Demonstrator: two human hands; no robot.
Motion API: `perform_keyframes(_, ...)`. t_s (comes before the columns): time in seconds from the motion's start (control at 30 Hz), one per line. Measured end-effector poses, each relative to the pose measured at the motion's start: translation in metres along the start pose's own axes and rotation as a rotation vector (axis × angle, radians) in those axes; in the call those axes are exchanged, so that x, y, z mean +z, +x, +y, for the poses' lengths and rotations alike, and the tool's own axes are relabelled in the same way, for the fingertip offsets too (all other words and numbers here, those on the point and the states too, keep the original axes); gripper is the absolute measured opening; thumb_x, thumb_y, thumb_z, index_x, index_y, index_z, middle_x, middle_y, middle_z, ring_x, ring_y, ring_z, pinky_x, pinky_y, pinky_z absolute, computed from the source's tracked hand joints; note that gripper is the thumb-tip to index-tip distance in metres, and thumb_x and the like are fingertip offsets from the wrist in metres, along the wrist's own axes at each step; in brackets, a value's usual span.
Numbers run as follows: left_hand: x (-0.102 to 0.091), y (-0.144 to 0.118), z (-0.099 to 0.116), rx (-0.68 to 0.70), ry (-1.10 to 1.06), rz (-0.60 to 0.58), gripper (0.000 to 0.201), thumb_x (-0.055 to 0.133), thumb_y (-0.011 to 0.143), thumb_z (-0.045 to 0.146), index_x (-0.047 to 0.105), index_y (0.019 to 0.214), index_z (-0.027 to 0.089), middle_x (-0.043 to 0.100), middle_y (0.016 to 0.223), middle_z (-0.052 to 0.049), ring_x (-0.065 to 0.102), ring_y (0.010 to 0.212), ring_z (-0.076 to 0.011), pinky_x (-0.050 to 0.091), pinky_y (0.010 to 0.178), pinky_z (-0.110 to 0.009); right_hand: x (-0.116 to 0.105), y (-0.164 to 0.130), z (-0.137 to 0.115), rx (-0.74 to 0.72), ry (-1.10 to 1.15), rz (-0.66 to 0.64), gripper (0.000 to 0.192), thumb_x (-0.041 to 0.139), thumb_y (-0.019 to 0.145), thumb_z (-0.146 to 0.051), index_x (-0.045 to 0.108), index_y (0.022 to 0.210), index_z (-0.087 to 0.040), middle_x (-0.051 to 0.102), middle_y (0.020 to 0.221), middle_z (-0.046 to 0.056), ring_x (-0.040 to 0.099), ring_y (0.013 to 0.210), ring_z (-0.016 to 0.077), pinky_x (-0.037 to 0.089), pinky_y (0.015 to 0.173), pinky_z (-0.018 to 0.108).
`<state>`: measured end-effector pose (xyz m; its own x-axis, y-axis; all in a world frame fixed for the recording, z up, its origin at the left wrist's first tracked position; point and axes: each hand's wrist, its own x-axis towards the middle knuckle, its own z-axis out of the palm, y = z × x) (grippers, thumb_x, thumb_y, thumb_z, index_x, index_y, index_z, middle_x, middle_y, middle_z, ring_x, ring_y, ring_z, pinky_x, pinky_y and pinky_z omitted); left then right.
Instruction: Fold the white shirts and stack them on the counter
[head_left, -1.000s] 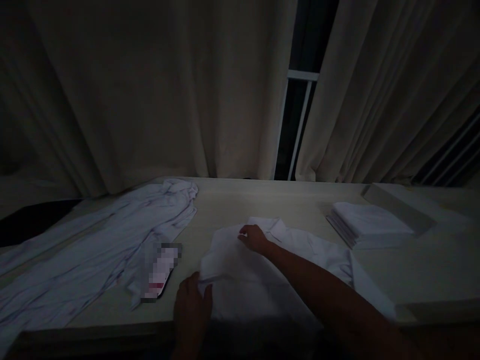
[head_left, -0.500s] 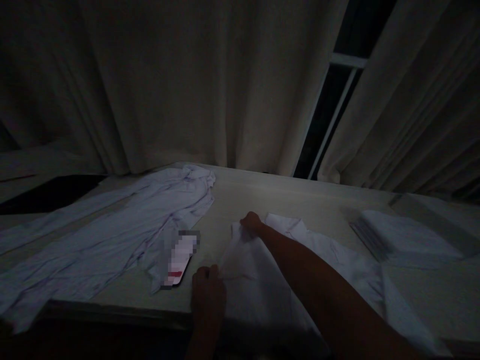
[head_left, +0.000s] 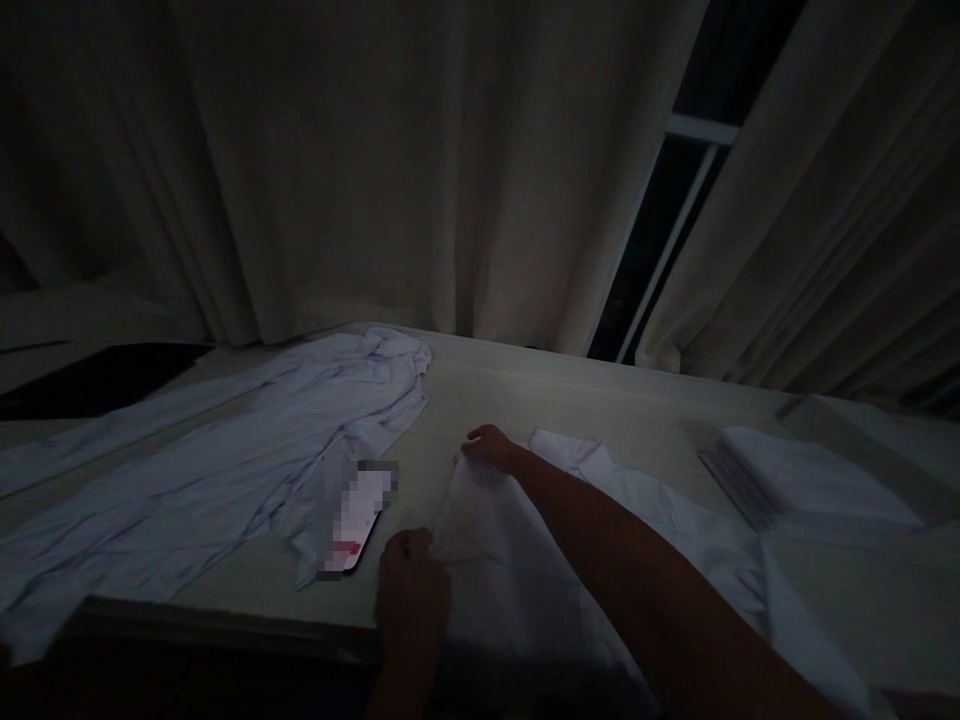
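Dim curtains hang behind a pale table; on it, at the near edge, lies a white shirt, its left fold gripped at two points. The left hand pinches the near corner with fingers closed on the cloth; the right hand reaches across and clasps the far corner, fingers curled over it. Left of the shirt lies a phone, partly on a spread pale garment; a folded stack sits well apart at right.
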<state>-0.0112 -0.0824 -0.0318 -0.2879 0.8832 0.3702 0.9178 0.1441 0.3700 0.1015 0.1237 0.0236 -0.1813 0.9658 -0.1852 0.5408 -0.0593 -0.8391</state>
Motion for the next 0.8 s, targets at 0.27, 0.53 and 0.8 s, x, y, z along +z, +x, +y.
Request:
perform_keyframes(0.27,-0.009,0.002,-0.011,0.012,0.093,0.004,0.02,0.044,0.082,0.013,0.061,0.092,0.018,0.057,0.092,-0.008,0.053,0.09,-0.0228,0.041,0.082,-0.035,0.023,0.009,0.005,0.002,0.043,0.038,0.034,0.068,0.075,-0.015,0.066,0.108,-0.008,0.069,0.078,0.007,0.062,0.065,0.0148,0.049,0.061,0.025)
perform_keyframes(0.53,-0.006,0.004,-0.021,0.165,-0.224,0.245,0.027,0.044,0.074,0.003,0.058,0.092,0.017,0.062,0.094,-0.009,0.058,0.093,-0.0215,0.048,0.085,-0.038,-0.025,-0.028,0.015,-0.262,-0.005,0.205,0.024,0.054,0.084,-0.012,0.065,0.104,-0.019,0.069,0.106,0.005,0.063,0.098,0.0156,0.047,0.092,0.031)
perform_keyframes(0.8,0.025,0.002,0.004,0.497,-0.21,0.108,0.042,0.047,0.09,0.031,0.054,0.128,0.016,0.059,0.132,-0.012,0.048,0.129,-0.0244,0.041,0.106,-0.043,-0.164,-0.175,0.172,-0.305,-0.38,0.537,0.033,0.039,0.092,-0.025,0.063,0.113,-0.018,0.068,0.112,0.01,0.064,0.102,0.0213,0.049,0.093,0.037)
